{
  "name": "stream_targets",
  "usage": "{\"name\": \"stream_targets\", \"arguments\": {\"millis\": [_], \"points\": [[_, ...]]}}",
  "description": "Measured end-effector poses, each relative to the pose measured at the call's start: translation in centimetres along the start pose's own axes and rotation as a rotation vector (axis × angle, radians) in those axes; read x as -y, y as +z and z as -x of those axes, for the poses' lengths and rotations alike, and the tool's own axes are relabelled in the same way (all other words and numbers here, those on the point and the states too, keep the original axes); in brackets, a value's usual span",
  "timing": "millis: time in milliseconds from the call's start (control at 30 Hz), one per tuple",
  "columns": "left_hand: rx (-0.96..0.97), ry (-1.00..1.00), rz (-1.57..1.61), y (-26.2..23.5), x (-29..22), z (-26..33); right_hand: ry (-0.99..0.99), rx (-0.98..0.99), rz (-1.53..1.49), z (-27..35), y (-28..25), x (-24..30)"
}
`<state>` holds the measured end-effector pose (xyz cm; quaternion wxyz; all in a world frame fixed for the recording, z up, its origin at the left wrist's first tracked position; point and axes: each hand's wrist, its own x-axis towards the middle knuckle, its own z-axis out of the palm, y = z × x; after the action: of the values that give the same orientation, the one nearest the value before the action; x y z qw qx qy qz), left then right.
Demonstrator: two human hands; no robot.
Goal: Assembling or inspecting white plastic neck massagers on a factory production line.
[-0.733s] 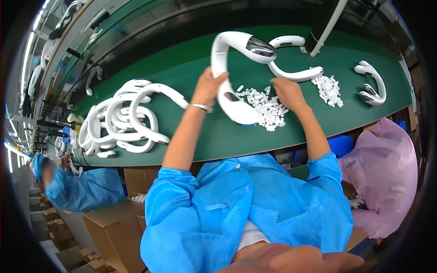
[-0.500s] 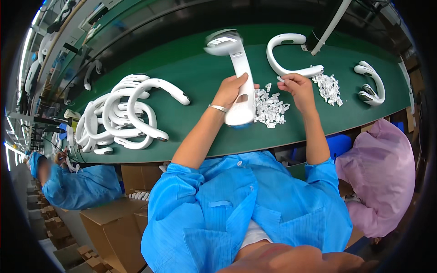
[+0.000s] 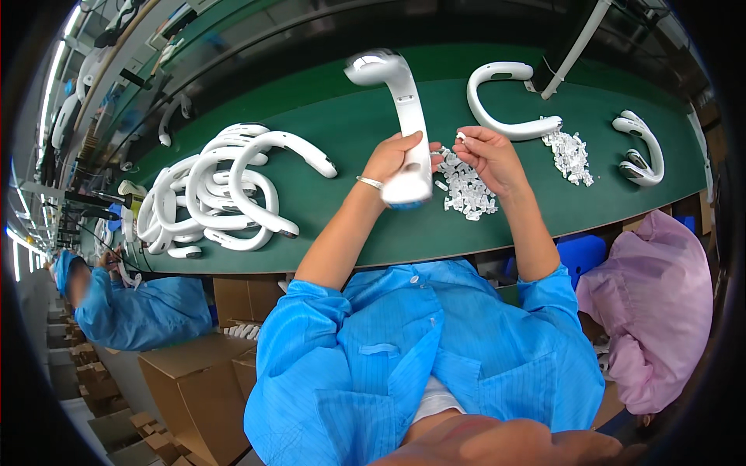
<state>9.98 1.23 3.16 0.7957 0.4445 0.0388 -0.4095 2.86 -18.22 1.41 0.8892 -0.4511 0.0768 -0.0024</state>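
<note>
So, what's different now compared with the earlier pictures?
The left hand has swung the far end of its curved white band leftward. The right hand now visibly pinches a small white piece. The left hand still holds its band; the pile of bands stayed put.

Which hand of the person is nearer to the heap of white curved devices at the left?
The left hand is nearer. It is to the right of the heap, not touching it; the right hand is farther right, beyond the left one.
</note>
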Motion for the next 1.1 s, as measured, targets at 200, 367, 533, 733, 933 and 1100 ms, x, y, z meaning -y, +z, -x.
{"name": "stream_targets", "arguments": {"millis": [200,367,533,733,933,1100], "points": [[0.082,-0.001,-0.149,-0.2,1.6,0.4,0.016,-0.017,0.095,0.6,1.6,-0.2],[0.123,0.076,-0.074,-0.1,2.0,1.1,-0.252,-0.127,0.574,1.1,2.2,-0.6],[0.137,0.147,-0.081,0.0,2.7,1.4,-0.236,-0.108,0.532,1.4,0.6,-2.6],[0.156,0.193,-0.054,0.7,3.2,2.0,-0.381,-0.05,0.762,2.8,1.5,-4.2],[0.115,0.238,-0.021,0.6,4.4,1.9,-0.326,-0.213,0.478,1.6,-1.4,-6.1],[0.073,0.287,-0.055,2.3,5.0,3.0,-0.178,-0.26,0.543,3.5,5.3,-3.3]]}}
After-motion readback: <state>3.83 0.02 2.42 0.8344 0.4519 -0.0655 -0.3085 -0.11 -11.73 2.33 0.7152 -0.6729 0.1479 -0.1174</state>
